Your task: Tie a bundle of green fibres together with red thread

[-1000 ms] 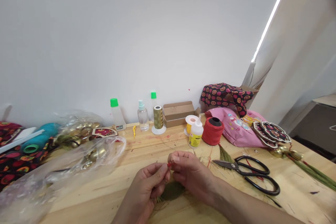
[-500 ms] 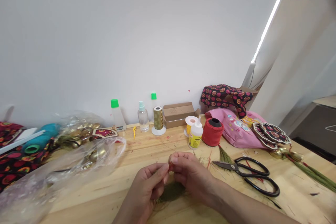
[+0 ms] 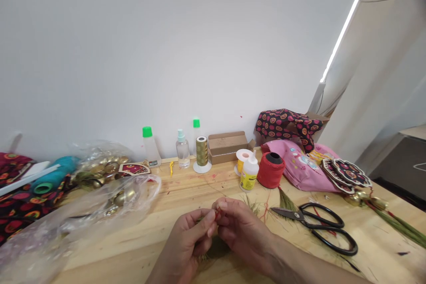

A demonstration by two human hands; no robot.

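My left hand (image 3: 191,242) and my right hand (image 3: 241,230) meet over the wooden table (image 3: 156,235), fingertips pinched together on a small red piece (image 3: 217,215), likely thread or a bead. A tuft of green fibres (image 3: 213,250) lies under and between both hands, partly hidden by them. Black scissors (image 3: 319,226) lie on the table to the right of my right hand. A red thread spool (image 3: 271,169) and a small glue bottle (image 3: 249,175) stand just beyond my hands.
A clear plastic bag (image 3: 83,213) with gold bells lies left. Bottles (image 3: 151,147), a gold thread spool (image 3: 201,153), a cardboard box (image 3: 228,146) line the wall. Pink cloth (image 3: 297,164), patterned ornaments (image 3: 346,172) and green fibre strands (image 3: 399,224) are right. A teal spool (image 3: 53,178) is far left.
Both hands have dropped slightly toward the table and kept their pinch on the red piece. The view has shifted a little; the other things have not moved.
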